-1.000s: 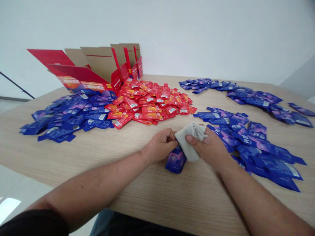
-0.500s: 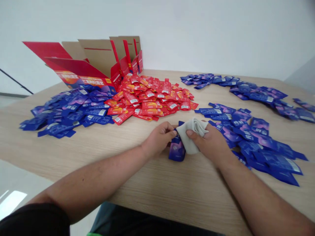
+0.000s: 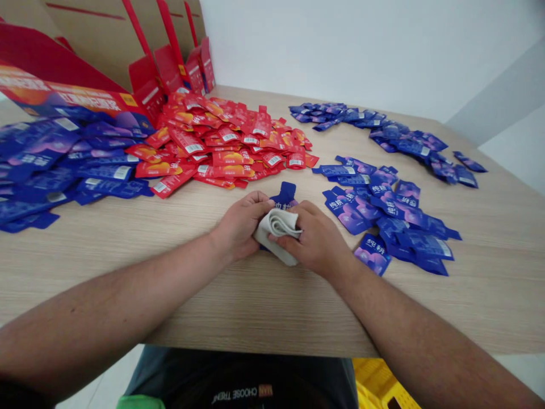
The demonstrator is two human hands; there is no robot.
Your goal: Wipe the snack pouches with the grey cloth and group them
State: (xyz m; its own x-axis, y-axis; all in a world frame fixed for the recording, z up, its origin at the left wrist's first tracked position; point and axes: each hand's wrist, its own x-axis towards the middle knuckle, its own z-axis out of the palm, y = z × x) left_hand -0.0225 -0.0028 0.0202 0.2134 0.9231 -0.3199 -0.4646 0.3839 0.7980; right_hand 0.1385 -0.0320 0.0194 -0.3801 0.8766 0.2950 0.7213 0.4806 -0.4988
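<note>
Near the table's front, my left hand (image 3: 244, 224) grips a blue-purple pouch (image 3: 284, 194) by its left edge. The pouch's narrow neck points away from me. My right hand (image 3: 313, 236) is closed on a folded pale cloth (image 3: 275, 233), which lies against the front of the pouch and hides its lower part. To the right lies a loose heap of like blue pouches (image 3: 383, 199). Beyond my left hand spreads a pile of red-orange pouches (image 3: 225, 139).
Another pile of blue pouches (image 3: 63, 159) lies at the left, before open red cardboard boxes (image 3: 85, 96). A curved row of blue pouches (image 3: 400, 136) runs along the far right. Below the table's front edge stands a yellow crate (image 3: 378, 380).
My view has tilted down and come closer. The cloth has moved lower over the pouch, whose neck now shows above it. Both hands keep their hold.
</note>
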